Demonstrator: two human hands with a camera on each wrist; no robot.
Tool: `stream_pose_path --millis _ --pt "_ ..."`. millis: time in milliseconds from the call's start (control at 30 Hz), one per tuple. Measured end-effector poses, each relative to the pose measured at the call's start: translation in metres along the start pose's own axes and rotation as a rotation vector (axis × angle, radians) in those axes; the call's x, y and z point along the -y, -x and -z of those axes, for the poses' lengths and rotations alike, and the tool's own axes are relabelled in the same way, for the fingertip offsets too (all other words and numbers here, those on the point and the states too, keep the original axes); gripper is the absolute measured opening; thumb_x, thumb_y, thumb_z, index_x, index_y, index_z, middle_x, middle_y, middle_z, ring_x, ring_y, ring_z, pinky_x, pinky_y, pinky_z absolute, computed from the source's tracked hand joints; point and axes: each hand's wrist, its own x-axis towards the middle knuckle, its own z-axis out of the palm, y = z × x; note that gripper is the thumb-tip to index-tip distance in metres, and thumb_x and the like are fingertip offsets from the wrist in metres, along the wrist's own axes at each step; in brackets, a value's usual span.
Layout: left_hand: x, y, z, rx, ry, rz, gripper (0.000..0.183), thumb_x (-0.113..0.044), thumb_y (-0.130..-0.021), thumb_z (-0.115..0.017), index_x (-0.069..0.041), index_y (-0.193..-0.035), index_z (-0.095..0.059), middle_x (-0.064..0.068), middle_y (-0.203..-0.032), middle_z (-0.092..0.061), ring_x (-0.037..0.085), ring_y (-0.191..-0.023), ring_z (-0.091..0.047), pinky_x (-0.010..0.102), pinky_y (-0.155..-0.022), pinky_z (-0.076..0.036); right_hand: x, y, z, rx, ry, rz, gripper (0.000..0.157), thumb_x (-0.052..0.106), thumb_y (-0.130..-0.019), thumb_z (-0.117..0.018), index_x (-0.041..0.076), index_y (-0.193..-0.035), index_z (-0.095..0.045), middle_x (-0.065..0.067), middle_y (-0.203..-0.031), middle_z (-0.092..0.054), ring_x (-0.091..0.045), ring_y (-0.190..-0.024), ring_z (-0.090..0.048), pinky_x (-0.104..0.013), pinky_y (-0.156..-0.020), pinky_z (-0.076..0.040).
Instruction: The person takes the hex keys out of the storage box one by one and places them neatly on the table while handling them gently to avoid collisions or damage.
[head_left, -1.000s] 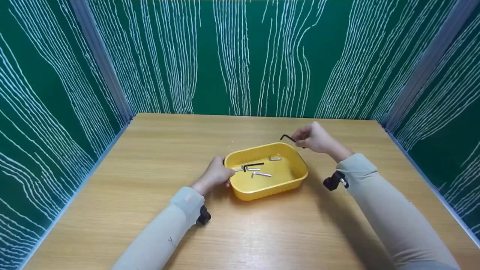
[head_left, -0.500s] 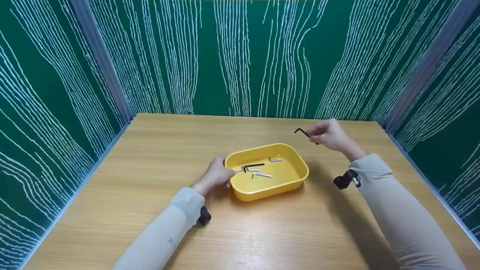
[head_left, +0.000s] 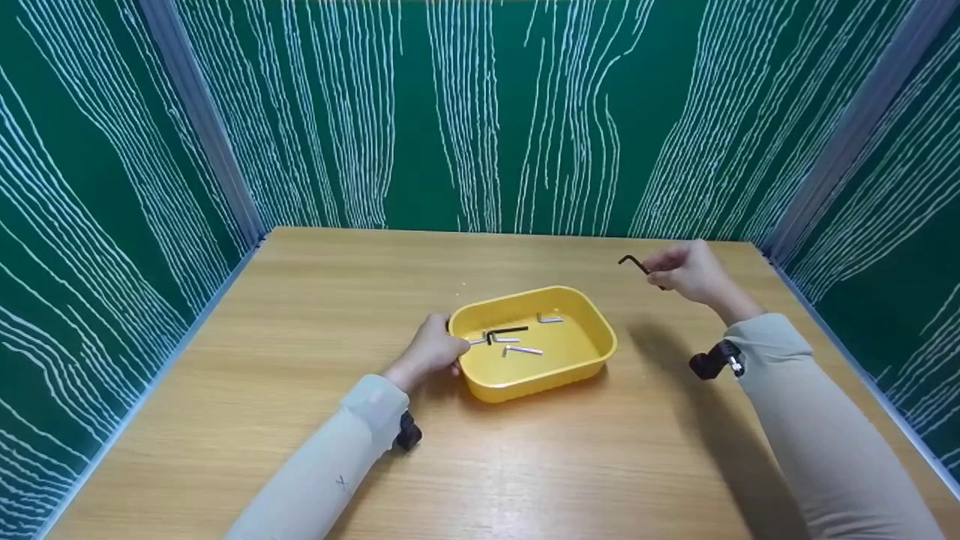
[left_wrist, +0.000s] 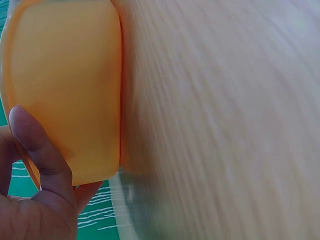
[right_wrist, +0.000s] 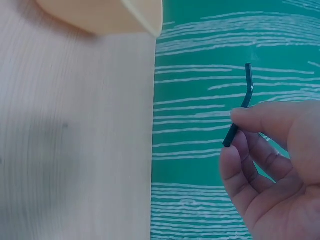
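Observation:
A yellow plastic bin [head_left: 540, 375] sits on the wooden table, slightly turned. My left hand [head_left: 430, 346] grips its left end, thumb over the rim; the left wrist view shows the thumb [left_wrist: 42, 145] against the bin's outer wall. Inside lie several L-shaped hex keys: a black hex key [head_left: 510, 330], a silver hex key [head_left: 523, 349] near the front and another silver hex key [head_left: 550, 319] at the back right. Off to the right of the bin, my right hand [head_left: 694, 274] pinches a black hex key [right_wrist: 248, 82] between thumb and fingers, its bent end pointing outward.
The wooden table [head_left: 315, 300] reaches back to a green wall [head_left: 412, 112] with white wavy lines. Similar green panels stand on both sides, with grey posts [head_left: 199, 112] at the corners. Tiny pale specks lie behind the bin.
My right hand has moved rightward, away from the bin's back right corner, carrying the black hex key. The left hand and the bin have stayed in place.

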Motion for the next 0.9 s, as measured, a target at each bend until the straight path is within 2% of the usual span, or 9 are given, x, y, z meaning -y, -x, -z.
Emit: stream_pose_path --millis 200,433,900 --pt "0.001 0.001 0.000 0.002 0.003 -0.003 0.052 0.008 -0.090 -0.059 0.010 -0.142 -0.056 0.027 -0.098 -0.073 0.010 -0.045 -0.057 0.020 -0.041 -0.054 -0.016 0.003 0.007 -0.007 0.013 -0.009 0.027 -0.003 -0.096 -0.073 -0.013 -0.121 -0.073 -0.008 -0.098 -0.080 -0.003 -0.078 -0.068 -0.014 -0.069 -0.060" --pt "0.000 0.002 0.000 0.002 0.031 -0.026 0.047 0.009 -0.088 -0.057 0.010 -0.136 -0.058 0.031 -0.097 -0.072 0.009 -0.042 -0.055 0.019 -0.040 -0.051 -0.036 0.009 0.017 -0.024 0.026 -0.053 0.027 -0.002 -0.096 -0.075 -0.014 -0.120 -0.072 -0.003 -0.093 -0.079 -0.006 -0.078 -0.068 -0.016 -0.067 -0.059" --pt "0.001 0.002 0.000 0.004 0.009 -0.015 0.051 0.008 -0.090 -0.058 0.008 -0.141 -0.057 0.029 -0.100 -0.073 0.010 -0.045 -0.056 0.021 -0.042 -0.054 -0.071 0.020 0.018 -0.027 0.031 -0.095 0.029 -0.004 -0.096 -0.073 -0.016 -0.122 -0.071 -0.011 -0.098 -0.080 -0.003 -0.077 -0.067 -0.016 -0.066 -0.060"
